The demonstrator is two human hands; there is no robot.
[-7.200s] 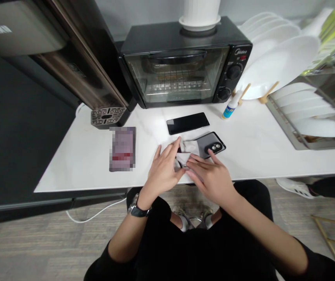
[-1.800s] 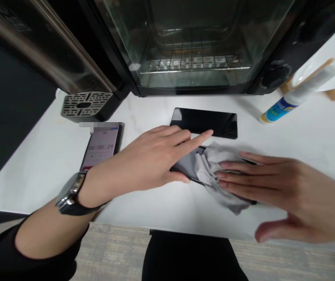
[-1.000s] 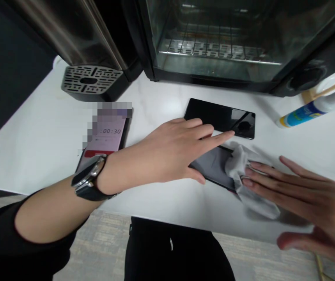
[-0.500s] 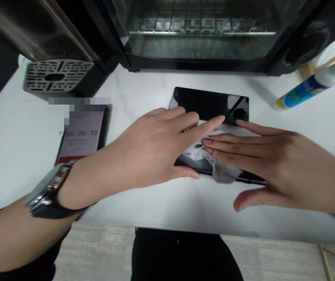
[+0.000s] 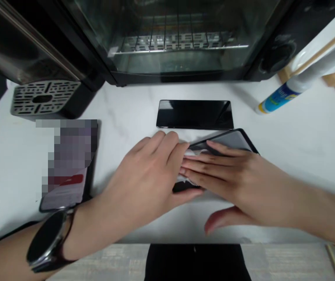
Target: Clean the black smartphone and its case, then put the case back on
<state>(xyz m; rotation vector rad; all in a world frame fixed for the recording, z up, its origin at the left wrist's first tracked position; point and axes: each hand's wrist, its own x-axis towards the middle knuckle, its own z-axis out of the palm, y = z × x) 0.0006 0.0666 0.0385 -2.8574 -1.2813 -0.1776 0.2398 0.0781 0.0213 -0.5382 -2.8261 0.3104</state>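
A black-rimmed phone [image 5: 232,139] with a greyish surface lies slanted on the white counter, largely covered by both hands. My left hand [image 5: 151,171] is closed around its left end, curled fingers on the far side and thumb along the near edge. Under the fingertips of my right hand [image 5: 228,171] is a crumpled white wipe [image 5: 195,152], pressed onto the phone. The right fingers are stretched out flat and the thumb stands apart. Just beyond lies a second phone [image 5: 195,114], its screen black.
A lit phone [image 5: 70,187] lies by my left forearm. Behind stand a toaster oven [image 5: 179,76] and a machine with a slotted drip tray [image 5: 44,97]. A blue-and-white bottle [image 5: 284,93] is at right, near wooden pieces [image 5: 334,76]. The counter's front edge [image 5: 185,242] is close.
The view has shifted. The held phone has turned, its right end now pointing away from me. My left fingers have curled in, and the right hand with the wipe has moved left.
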